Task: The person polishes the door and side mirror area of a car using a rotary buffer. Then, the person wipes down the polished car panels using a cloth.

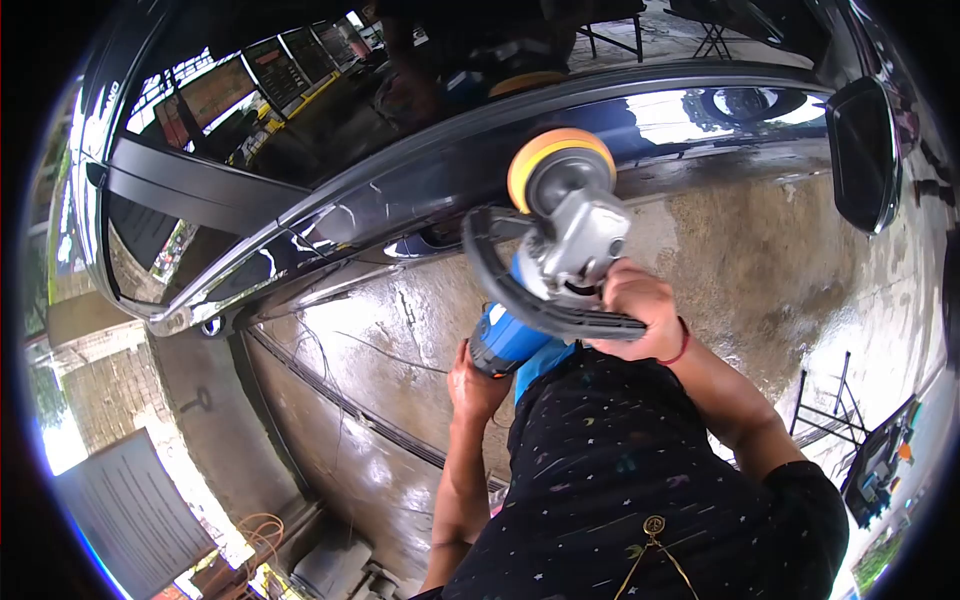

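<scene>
My right hand (640, 312) is wrapped round the black loop handle (500, 280) of a car polisher (590, 235), close to its silver metal head. The rear of the polisher's blue body (512, 335) rests in the grip of my left hand (474, 388), with the fingers partly hidden behind it. At the polisher's far end, a yellow and orange round pad (520, 172) lies against or very close to the dark glossy car door (470, 185); whether they touch I cannot tell.
A side mirror (864, 155) sticks out at the right. Cables (345, 400) run across the wet concrete floor (760, 250). A black metal stand (830, 405) is at the lower right, and a ribbed grey panel (135, 515) at the lower left. The car's windows reflect the surroundings.
</scene>
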Available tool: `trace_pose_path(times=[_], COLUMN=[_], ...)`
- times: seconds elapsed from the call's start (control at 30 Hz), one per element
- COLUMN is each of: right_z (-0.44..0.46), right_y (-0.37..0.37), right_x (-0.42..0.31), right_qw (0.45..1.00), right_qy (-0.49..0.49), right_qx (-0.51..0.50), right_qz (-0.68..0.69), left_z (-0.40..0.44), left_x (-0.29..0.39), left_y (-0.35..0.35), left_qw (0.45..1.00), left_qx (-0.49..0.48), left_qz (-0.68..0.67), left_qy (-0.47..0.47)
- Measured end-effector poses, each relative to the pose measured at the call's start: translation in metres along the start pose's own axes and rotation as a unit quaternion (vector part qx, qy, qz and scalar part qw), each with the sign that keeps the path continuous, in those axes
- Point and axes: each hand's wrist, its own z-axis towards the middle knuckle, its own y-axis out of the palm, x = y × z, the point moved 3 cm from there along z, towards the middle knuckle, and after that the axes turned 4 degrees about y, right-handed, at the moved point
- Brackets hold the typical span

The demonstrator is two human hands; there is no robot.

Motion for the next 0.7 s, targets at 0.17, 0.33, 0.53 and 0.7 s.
trace_pose_path(times=[0.17, 0.33, 0.53, 0.7], right_z=[0.007, 0.024, 0.018, 0.004], right_y=[0.078, 0.163, 0.213, 0.193], right_x=[0.005, -0.006, -0.008, 0.005], right_qw=[0.999, 0.995, 0.988, 0.995], right_qy=[-0.020, -0.003, 0.041, 0.024], right_qx=[-0.038, -0.079, -0.135, -0.074], right_qz=[0.024, 0.062, 0.056, 0.070], left_z=[-0.011, -0.029, -0.035, -0.019], left_x=[-0.072, -0.163, -0.197, -0.168], left_y=[-0.035, -0.072, -0.112, -0.111], left_qw=[1.000, 0.998, 0.997, 0.996], left_qx=[0.013, 0.056, 0.074, 0.057], left_qz=[-0.001, 0.009, 0.013, 0.061], left_qy=[-0.014, -0.003, 0.027, 0.006])
